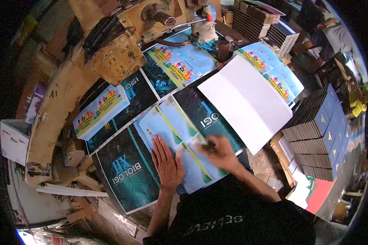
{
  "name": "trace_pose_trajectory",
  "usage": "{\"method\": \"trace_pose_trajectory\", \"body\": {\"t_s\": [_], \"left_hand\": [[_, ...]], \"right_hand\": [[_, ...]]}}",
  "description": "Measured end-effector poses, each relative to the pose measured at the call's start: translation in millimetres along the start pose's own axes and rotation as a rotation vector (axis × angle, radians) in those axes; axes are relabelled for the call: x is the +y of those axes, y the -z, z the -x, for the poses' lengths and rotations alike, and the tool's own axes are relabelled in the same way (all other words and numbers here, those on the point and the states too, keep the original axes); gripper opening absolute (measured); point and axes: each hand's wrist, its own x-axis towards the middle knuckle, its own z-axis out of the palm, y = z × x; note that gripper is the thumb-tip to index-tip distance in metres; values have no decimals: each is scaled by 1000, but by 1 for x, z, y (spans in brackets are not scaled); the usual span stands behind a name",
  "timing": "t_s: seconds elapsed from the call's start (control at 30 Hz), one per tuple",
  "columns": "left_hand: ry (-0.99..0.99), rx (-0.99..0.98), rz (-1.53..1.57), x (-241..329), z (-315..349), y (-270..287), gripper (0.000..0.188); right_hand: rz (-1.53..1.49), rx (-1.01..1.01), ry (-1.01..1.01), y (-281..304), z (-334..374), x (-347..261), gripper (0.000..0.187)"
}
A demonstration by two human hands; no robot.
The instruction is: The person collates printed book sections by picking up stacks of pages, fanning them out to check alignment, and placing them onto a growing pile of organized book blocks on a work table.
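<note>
A light blue printed sheet [184, 126] with a faint fold or border crossing its middle lies in front of me. My left hand [167, 165] rests flat on its left part, fingers stretched and slightly apart. Over the sheet's right part, my right hand [223, 153] is closed and smeared by motion. A small dark object shows at its fingers, too blurred to name. Beneath the sheet are large dark green printed cover sheets [131, 179]. To the right, a blank white sheet [249, 102] partly covers more blue printed sheets [284, 79].
A worn beige machine [114, 57] arches over the table's far left. A stack of folded blue covers [102, 108] sits beneath it. Bound dark-blue books [319, 134] are piled at the right, with more stacks [249, 20] at the back. A whitish pouch [204, 30] stands at the far edge.
</note>
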Motion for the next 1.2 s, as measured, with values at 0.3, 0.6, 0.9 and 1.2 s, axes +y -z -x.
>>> {"method": "trace_pose_trajectory", "body": {"t_s": [0.3, 0.6, 0.9, 1.2], "left_hand": [[16, -117, -64, -8, -4, 3, 74], [1, -69, -108, -13, -11, 3, 68], [-70, -29, -146, -49, -62, -7, 66], [-91, 92, -150, -89, -105, -18, 69]], "right_hand": [[-134, 132, 123, 48, -24, -42, 30], [274, -137, 210, -52, 18, -38, 86], [369, -530, 377, -45, 37, -21, 109], [561, -440, 430, -63, 47, -10, 116]]}}
